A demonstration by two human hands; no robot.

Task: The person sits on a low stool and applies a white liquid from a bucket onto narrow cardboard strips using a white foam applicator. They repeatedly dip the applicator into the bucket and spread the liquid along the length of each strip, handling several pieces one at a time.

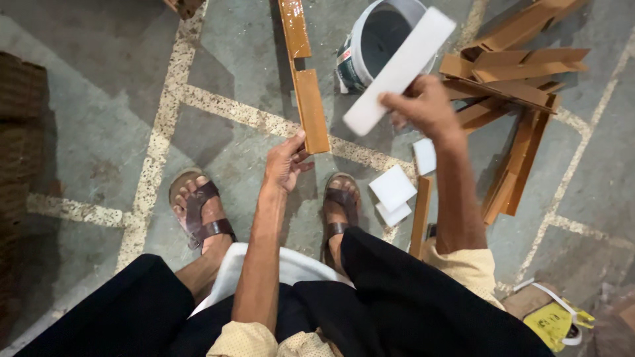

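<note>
Beside the white bucket [380,36], right hand [423,106] fingers clamp a white strip [400,69]; left hand [286,162] fingers seemingly pinch a brown strip [311,109].

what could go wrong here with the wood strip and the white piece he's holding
1. The left hand grips only the near end of the long glossy wood strip, so its far end could swing or slip.
2. The white strip in the right hand hangs right over the open bucket and could drop in.
3. White blocks lie beside the sandalled foot, possibly a trip hazard.
</note>
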